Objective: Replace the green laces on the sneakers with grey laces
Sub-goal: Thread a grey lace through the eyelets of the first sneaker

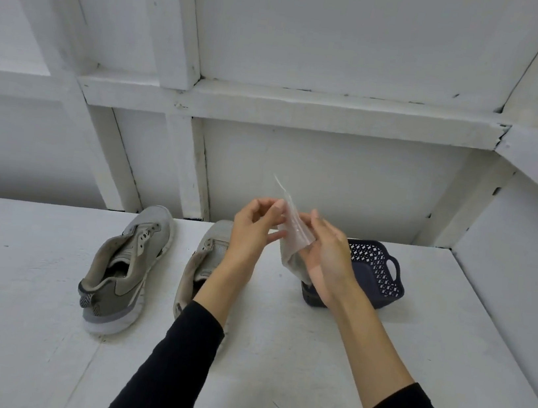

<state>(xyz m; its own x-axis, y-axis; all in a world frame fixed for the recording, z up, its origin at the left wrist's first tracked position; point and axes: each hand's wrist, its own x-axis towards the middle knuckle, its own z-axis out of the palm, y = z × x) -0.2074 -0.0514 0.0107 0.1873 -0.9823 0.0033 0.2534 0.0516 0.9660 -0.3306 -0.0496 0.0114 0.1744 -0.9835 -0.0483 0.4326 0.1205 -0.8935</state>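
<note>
Two grey sneakers stand on the white table, toes pointing away; no laces show in their eyelets. The left sneaker (127, 270) is in full view. The right sneaker (206, 257) is partly hidden behind my left forearm. Above the table between them and the basket I hold a small clear plastic bag (290, 238) with something grey at its bottom. My left hand (251, 232) pinches the bag's upper edge. My right hand (326, 256) grips the bag from the right side.
A dark blue perforated basket (379, 271) with a handle sits on the table right behind my right hand. The white table (19, 324) ends at a white framed wall at the back and on the right.
</note>
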